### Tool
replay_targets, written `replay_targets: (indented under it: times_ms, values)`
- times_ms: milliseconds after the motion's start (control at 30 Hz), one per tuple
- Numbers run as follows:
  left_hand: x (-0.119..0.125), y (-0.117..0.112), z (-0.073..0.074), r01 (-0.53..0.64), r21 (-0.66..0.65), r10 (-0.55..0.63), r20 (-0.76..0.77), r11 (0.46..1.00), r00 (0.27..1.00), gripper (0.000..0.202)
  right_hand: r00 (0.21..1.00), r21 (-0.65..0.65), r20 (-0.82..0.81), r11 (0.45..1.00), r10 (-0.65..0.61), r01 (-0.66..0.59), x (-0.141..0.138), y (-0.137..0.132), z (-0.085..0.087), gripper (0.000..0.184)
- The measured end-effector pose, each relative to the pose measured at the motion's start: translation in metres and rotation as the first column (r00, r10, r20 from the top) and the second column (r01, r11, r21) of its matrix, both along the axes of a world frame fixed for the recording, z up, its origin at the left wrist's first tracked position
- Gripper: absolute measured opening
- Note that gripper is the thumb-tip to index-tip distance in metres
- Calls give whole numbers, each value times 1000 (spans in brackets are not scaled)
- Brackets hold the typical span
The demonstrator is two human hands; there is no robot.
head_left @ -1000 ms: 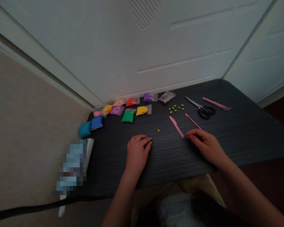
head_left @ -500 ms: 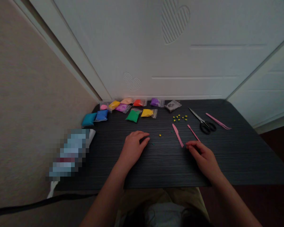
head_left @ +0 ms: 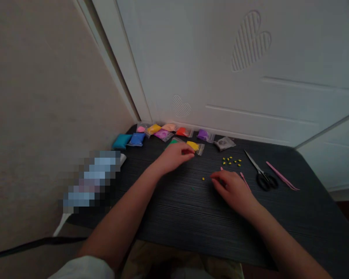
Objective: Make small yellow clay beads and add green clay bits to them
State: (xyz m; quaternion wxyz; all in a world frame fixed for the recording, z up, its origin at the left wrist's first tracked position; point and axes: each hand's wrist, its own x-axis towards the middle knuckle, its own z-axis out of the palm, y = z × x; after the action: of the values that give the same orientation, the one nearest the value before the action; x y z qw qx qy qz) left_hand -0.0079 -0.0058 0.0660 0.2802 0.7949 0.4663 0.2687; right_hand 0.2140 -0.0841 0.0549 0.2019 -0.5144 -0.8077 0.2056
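My left hand [head_left: 176, 154] reaches forward over the dark table [head_left: 192, 221]. Its fingers lie flat over a green clay bag [head_left: 172, 142], with the fingertips beside a yellow clay bag [head_left: 193, 146]. My right hand [head_left: 232, 187] rests palm down with loosely stretched fingers over a pink plastic knife; only the knife's tip [head_left: 221, 169] shows. One small yellow clay piece [head_left: 203, 178] lies just left of my right fingertips. A tiny green bit [head_left: 192, 189] lies nearer to me.
Several coloured clay bags line the back edge, from teal [head_left: 121, 141] and blue [head_left: 136, 138] to purple [head_left: 203, 134] and grey [head_left: 224, 143]. Several yellow pieces [head_left: 231, 160], a thin pink tool [head_left: 244, 180], scissors [head_left: 263, 178] and pink tweezers [head_left: 282, 178] lie right. A blurred object [head_left: 90, 180] sits left.
My left hand has moved forward from the table's middle onto the green bag. My right hand has slid left over the pink knife. The view has swung left.
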Motion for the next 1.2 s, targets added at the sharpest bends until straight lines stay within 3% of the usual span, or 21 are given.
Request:
replay_targets:
  times_ms: [133,267,433,700,967,1200]
  values:
    - [8,-8,-30,119,-116,-121,-11,986,993,16,997,-5,49,999,54,-54,-15,-2,-14,20]
    - [8,-9,-43,132,-173,-124,55,976,991,17,971,13,185,988,151,-156,-28,-13,-27,21]
    - [5,-5,-43,100,-198,-85,83,975,993,16,965,35,219,987,142,-154,-27,-14,-25,18]
    - [3,-4,-44,102,-224,-86,76,969,993,17,952,171,277,982,-132,87,22,7,-14,12]
    - [4,-4,-42,71,-234,-61,49,970,997,17,931,84,353,994,-97,72,27,10,-25,22]
    - [3,-4,-44,84,-221,-71,67,972,995,17,938,123,326,989,-120,84,28,13,-28,12]
